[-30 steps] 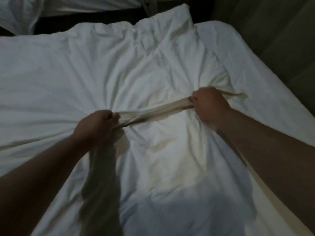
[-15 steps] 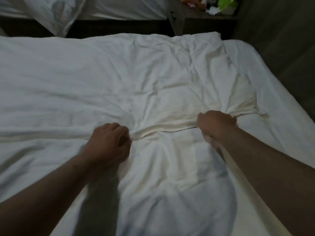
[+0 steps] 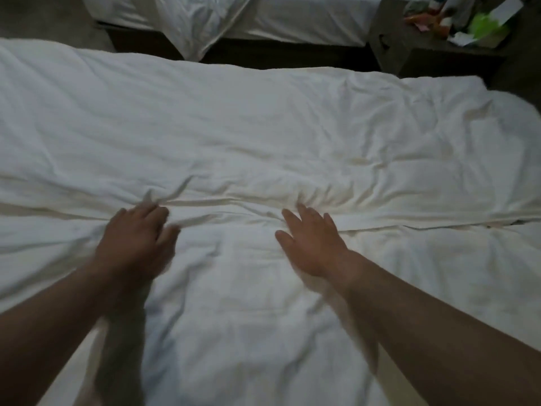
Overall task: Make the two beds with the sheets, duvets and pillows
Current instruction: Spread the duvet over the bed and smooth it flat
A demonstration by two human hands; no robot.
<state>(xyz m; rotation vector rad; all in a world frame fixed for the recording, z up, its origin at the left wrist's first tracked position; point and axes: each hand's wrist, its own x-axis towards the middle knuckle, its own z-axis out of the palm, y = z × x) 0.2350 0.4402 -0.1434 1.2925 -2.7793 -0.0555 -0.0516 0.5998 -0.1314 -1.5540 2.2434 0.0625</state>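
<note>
White duvet (image 3: 263, 136) lies spread across the near bed, its folded hem (image 3: 380, 222) running crosswise. Left hand (image 3: 136, 238) and right hand (image 3: 311, 244), fists clenched on that hem half a second ago, now rest flat, fingers loosened, gripping nothing. Left hand blurred.

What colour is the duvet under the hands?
The duvet is plain white, seen best in the head view.

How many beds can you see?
2. The near bed fills most of the view, under the left hand and right hand. The far bed runs along the top edge, left of the nightstand; only part of it shows.
</note>
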